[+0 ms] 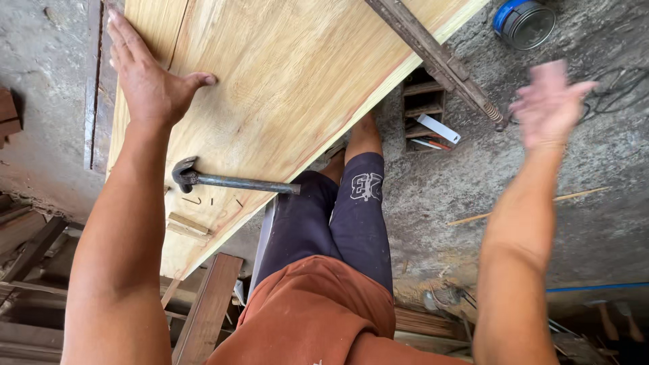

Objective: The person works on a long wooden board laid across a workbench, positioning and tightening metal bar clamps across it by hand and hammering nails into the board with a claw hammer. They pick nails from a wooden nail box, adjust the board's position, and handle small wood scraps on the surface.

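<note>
Board: your wooden board (284, 74) lies flat, running from the lower left up to the top right of the view; its light face fills the upper middle.
Long axis: it slants away from you, with the near end by your left thigh and the far end out of view at the top.
Left hand: your left hand (145, 74) is pressed flat on the board near its left edge, fingers spread, gripping nothing.
Right hand: your right hand (551, 101) is up in the air, well apart from the board and off its right side, blurred, fingers apart and empty.
Nearer hand: the left, which is touching the board.
Hammer: the hammer (230, 181) lies on the board just below your left forearm, head to the left, handle pointing right over the board's edge.
Nails: a few small nails (203, 201) sit just beside the hammer head.
Floor: a tin (526, 23) stands on the concrete floor (473, 176), beyond your right hand.
</note>
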